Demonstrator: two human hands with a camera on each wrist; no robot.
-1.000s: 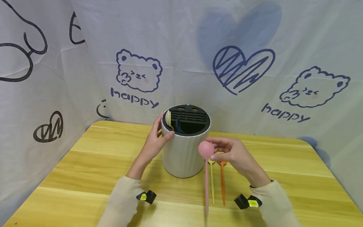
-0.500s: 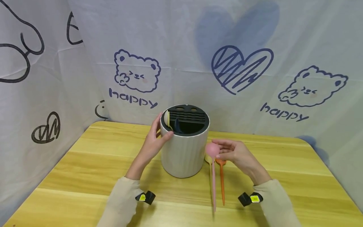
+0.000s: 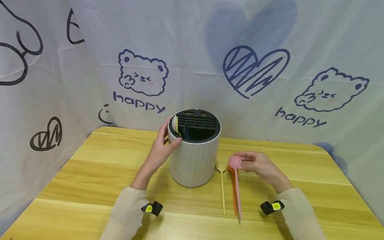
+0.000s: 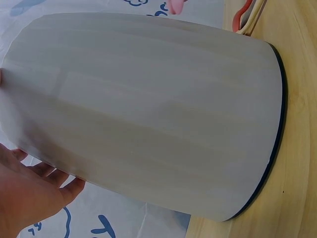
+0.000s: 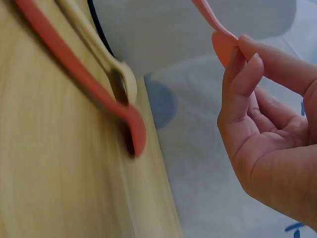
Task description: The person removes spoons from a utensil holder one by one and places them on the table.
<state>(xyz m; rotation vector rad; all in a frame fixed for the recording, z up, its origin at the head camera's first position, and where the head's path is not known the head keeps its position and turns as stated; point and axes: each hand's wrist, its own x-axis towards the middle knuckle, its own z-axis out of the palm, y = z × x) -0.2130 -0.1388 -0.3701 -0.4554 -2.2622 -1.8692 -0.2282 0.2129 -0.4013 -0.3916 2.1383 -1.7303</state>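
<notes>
In the holder [image 3: 193, 163], a cream piece [image 3: 174, 123] and a blue piece [image 3: 186, 132] already stand! The left hand [image 3: 159, 152] grips its side; the right hand [image 3: 261, 167] pinches the pink spoon [image 3: 235, 162] aloft, outside. Yellow spoon [image 3: 222, 186] and orange spoon [image 3: 233, 190] remain on the table [image 3: 90, 186].

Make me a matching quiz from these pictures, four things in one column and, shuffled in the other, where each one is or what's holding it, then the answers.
Column one
1. pink spoon
2. yellow spoon on the table
3. orange spoon
4. white holder

Column two
A. gripped by the left hand
B. partly behind the pink spoon in the head view
C. pinched by the right hand
D. between the holder and the orange spoon

Pairs: 1-C, 2-D, 3-B, 4-A
</notes>
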